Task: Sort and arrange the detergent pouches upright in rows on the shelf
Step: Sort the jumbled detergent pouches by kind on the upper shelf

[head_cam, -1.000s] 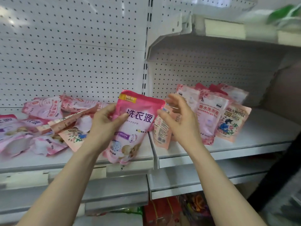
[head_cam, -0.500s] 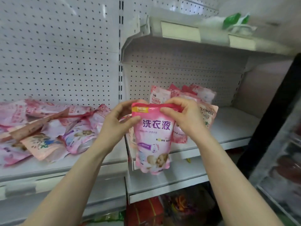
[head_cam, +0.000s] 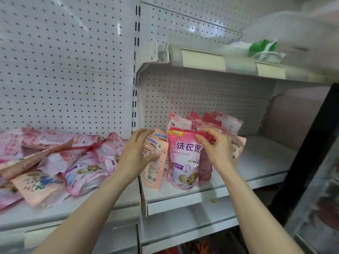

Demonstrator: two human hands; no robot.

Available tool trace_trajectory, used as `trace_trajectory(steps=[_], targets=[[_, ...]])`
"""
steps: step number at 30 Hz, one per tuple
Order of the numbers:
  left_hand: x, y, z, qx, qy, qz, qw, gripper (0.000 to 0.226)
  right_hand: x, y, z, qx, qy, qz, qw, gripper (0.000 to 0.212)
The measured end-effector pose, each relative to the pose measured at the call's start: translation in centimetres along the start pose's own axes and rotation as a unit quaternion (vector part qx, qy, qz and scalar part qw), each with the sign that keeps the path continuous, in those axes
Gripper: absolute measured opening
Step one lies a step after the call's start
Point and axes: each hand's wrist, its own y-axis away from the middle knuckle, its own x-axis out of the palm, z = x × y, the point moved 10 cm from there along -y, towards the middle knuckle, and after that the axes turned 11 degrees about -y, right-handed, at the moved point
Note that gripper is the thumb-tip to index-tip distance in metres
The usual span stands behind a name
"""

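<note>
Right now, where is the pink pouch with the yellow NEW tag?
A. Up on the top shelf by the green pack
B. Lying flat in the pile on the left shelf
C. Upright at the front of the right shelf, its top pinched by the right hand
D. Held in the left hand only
C: the pink pouch stands on the right shelf with the right hand pinching its top edge; the left hand rests on the peach pouch beside it.

Pink pouch [head_cam: 184, 160] stands upright at the shelf [head_cam: 266, 167] front among upright pouches [head_cam: 211, 123]; others [head_cam: 55, 162] lie heaped left.
</note>
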Motion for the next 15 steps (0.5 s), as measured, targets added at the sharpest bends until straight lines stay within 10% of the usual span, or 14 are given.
trace_trajectory(steps=[9, 15], targets=[[-1.6, 0.7, 1.0, -0.015, -0.035, -0.031, 0.999, 0.073, 0.6, 1.1, 2.8, -0.109, 0.267, -0.037, 0.957, 0.042], [-5.5, 3.0, 6.8, -0.034, -0.119, -0.010, 0.992, 0.047, 5.2, 6.5, 9.1, -0.246, 0.201, -0.108, 0.942, 0.030]])
